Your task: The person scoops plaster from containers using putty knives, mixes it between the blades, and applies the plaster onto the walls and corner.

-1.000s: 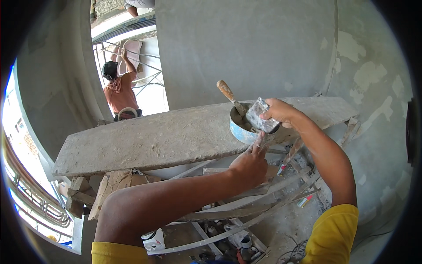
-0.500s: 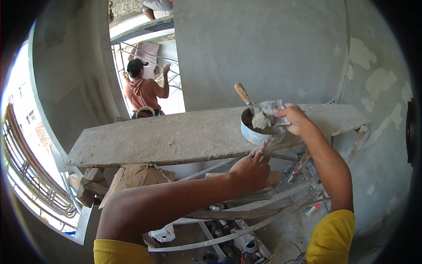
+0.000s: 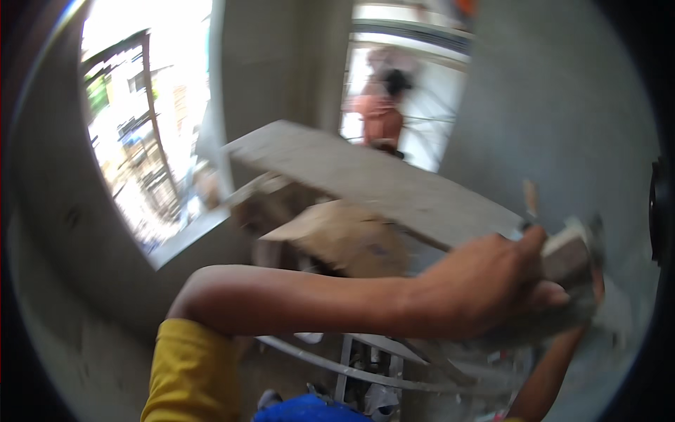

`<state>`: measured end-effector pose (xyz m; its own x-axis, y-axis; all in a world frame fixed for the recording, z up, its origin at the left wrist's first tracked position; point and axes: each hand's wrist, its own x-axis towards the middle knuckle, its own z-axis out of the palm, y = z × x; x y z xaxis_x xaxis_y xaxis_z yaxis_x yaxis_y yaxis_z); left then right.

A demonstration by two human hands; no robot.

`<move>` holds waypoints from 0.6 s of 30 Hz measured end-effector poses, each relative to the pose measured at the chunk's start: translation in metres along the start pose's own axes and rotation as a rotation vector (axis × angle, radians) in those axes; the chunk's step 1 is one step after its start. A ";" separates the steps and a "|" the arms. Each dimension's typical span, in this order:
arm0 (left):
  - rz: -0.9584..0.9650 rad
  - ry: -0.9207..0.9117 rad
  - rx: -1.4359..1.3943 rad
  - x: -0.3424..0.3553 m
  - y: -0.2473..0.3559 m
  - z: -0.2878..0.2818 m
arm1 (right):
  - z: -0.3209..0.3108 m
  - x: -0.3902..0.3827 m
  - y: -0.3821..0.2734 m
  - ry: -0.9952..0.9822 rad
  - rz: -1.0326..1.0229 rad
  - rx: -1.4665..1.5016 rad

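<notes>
One plank runs behind the left hand, its right end hidden. That hand, below one smeared wooden handle, curls against one blurred greyish slab; whether gripping, I cannot tell. The right hand, mostly behind the slab, is likewise unreadable.

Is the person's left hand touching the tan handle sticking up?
Cannot tell: in the head view, the left hand appears just below the tan handle, but blur hides any contact.
</notes>
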<state>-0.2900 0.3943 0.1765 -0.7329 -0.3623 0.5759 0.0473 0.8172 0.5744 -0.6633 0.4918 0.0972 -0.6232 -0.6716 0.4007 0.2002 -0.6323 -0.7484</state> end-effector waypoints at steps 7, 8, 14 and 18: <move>-0.230 0.625 -0.609 -0.180 -0.033 -0.020 | 0.092 -0.137 0.139 -0.227 0.046 -0.301; -0.390 0.739 -0.612 -0.215 -0.038 -0.024 | 0.102 -0.163 0.155 -0.288 0.076 -0.314; -0.595 1.448 -1.454 -0.448 -0.023 0.054 | 0.156 -0.269 0.271 -0.935 -0.253 -0.446; -0.531 1.742 -1.548 -0.513 0.024 0.117 | 0.289 -0.371 0.237 -1.544 -0.186 0.089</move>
<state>0.0072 0.6519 -0.1731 0.1265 -0.9014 -0.4141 0.9867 0.0715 0.1457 -0.1666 0.4800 -0.0760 0.6988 -0.2804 0.6581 0.2884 -0.7315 -0.6178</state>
